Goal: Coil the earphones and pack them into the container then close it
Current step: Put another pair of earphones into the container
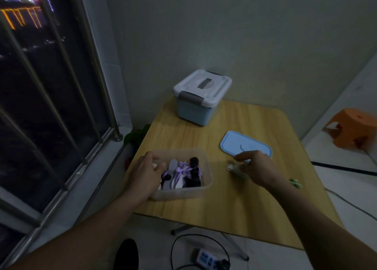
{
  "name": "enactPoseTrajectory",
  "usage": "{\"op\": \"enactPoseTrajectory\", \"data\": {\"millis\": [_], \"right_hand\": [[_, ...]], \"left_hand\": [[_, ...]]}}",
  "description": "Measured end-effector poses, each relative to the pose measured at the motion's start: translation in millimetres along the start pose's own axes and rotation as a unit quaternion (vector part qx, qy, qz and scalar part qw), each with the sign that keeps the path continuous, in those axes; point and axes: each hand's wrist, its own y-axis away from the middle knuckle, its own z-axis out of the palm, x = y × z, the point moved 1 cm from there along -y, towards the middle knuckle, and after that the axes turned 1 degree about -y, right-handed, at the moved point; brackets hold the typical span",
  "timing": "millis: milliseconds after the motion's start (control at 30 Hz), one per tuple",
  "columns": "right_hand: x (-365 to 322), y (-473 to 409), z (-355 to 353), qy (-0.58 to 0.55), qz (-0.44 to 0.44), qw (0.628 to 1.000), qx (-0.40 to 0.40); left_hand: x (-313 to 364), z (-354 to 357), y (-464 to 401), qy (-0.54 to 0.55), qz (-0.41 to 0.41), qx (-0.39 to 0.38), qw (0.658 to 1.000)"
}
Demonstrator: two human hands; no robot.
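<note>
A clear plastic container [206, 180] stands open on the wooden table, with several coiled earphones [183, 172] in purple, black and white inside. My left hand [145, 172] rests on the container's left rim, fingers curled over the edge. My right hand [257, 168] hovers to the right of the container, pinching a small pale bundle, blurred, that looks like white earphones [234, 168]. The light blue lid [244, 143] lies flat on the table just beyond my right hand. A small green item [294, 182], perhaps another earphone, lies beside my right wrist.
A blue storage box [199, 101] with a white latched lid stands at the table's far left corner, near the wall. A barred window runs along the left. An orange stool [355, 127] stands on the floor at right. A power strip [205, 258] and cables lie under the table.
</note>
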Motion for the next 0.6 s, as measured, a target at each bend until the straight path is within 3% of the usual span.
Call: {"op": "enactPoseTrajectory", "data": {"millis": [233,367,600], "right_hand": [[15,-7,14,0.035,-0.032,0.999,-0.013],[13,-7,21,0.07,-0.059,0.996,0.003],[11,5,17,0.072,-0.086,0.993,0.041]], "left_hand": [[4,-1,3,-0.005,-0.005,-0.001,1.0],[15,-8,13,-0.035,0.014,0.039,0.999],[52,-17,33,-0.05,0.192,0.161,0.967]]}}
